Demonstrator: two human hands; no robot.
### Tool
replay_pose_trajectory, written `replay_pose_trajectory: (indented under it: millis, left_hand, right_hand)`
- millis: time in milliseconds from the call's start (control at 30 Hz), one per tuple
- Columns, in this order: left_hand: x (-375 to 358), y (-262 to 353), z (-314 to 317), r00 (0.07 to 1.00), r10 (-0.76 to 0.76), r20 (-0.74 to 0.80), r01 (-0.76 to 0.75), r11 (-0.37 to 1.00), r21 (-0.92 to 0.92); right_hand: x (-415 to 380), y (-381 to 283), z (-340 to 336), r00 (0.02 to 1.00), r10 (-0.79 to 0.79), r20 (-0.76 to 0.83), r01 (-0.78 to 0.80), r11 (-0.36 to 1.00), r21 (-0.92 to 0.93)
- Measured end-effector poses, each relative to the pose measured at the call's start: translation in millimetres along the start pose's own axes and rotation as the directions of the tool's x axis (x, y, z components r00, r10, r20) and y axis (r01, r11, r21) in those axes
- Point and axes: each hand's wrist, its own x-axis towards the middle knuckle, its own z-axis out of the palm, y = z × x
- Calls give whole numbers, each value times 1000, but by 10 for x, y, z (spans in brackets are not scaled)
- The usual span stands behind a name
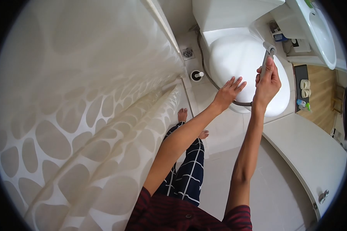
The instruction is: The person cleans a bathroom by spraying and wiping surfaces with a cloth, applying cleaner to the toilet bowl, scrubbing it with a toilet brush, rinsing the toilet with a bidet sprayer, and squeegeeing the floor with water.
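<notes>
Over the white toilet lid [235, 54], right of the frame's centre, the right hand [268, 84] has the grey spray handle [270, 49] gripped, nozzle end up!
And look at the left hand [228, 93], open and empty, fingers spread at the lid's left side, contact hard to call; the hose [202, 57] curves round the toilet from the upper centre, passing just below that hand, the patterned curtain [54, 138] filling the left.

The tiled floor [224, 133] carries a white toilet [235, 57] and brush holder [196, 77]
</notes>
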Motion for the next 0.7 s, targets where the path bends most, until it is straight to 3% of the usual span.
replay_pose_trajectory:
  millis: [33,133,167,200,267,333,400,467,600,667,700]
  left_hand:
    - [14,-21,36,997,21,-74,-15,998,68]
    - [-18,-46,113,996,19,-91,-15,999,47]
    - [-2,-44,104,999,5,-48,-1,998,68]
    - [19,-50,95,999,6,-47,-4,999,51]
    - [5,-29,37,1000,2,-25,-2,1000,12]
    - [6,-40,17,999,10,-46,-8,999,38]
    - [68,-51,-4,999,11,-50,-9,999,47]
    - [56,-28,-39,1000,-9,5,9,1000,30]
    - [94,-21,-64,1000,12,-26,-12,1000,24]
    - [80,11,-107,1000,-5,1,5,1000,26]
    - [51,19,-121,1000,3,-8,-3,1000,29]
  right_hand:
    - [-19,-2,-31,996,-61,71,60,998,17]
    - [-97,-78,-157,984,65,167,-86,988,125]
    - [-118,-170,-223,972,107,210,-160,953,256]
    - [-149,-203,-318,959,-5,283,-87,946,313]
    - [-141,-283,-393,968,-176,179,94,914,396]
    - [19,-431,-433,985,-169,-28,161,861,482]
    - [59,-476,-458,977,-202,64,141,844,517]
    - [-36,-484,-440,924,-333,186,243,889,387]
    - [107,-453,-506,963,-267,-41,241,781,576]
    - [-48,-497,-510,956,-277,100,208,875,437]
    - [-72,-499,-490,967,-245,69,195,887,418]
